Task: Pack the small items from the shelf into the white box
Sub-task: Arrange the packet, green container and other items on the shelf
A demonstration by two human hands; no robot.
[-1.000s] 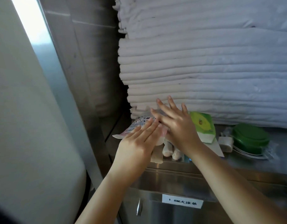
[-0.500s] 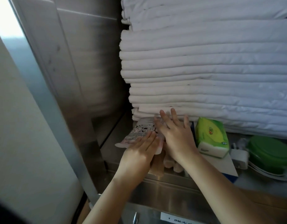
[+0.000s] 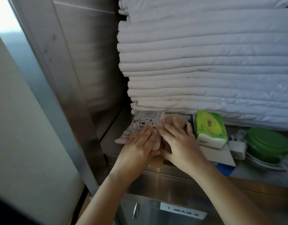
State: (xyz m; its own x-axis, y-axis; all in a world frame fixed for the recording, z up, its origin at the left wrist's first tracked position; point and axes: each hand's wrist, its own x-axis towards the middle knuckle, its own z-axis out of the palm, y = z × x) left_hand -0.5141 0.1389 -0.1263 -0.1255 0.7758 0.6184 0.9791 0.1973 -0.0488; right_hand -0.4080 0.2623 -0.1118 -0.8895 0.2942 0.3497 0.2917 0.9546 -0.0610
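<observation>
Head camera view, looking down at a steel shelf [image 3: 255, 175]: a person's two bare hands work at the shelf's left end, under a tall stack of folded white linen [image 3: 205, 62]. The left hand [image 3: 138, 150] lies palm down on a flat printed packet [image 3: 144, 121], fingers straight and close together on its lower half; its thumb points toward the other hand just below the packet's edge, and whether it hooks under the packet cannot be told. The right hand [image 3: 180, 148] rests just beside it with fingers spread, the forefinger touching the packet's right edge and the other fingers laid over pale tan items [image 3: 157, 162] that are mostly hidden. The packet sits on the shelf, tilted, its far end tucked against the bottom of the linen stack.

To the right of the hands, a green tissue pack [image 3: 208, 127] sits on a flat white-and-blue carton [image 3: 221, 158]. Further right are a white plug adapter [image 3: 237, 147] and a round green lidded container [image 3: 268, 145], both on the shelf in front of the linen. Below the shelf's front lip, a steel cabinet door carries a small handle [image 3: 135, 210] and a white label [image 3: 183, 212] with blurred print.
</observation>
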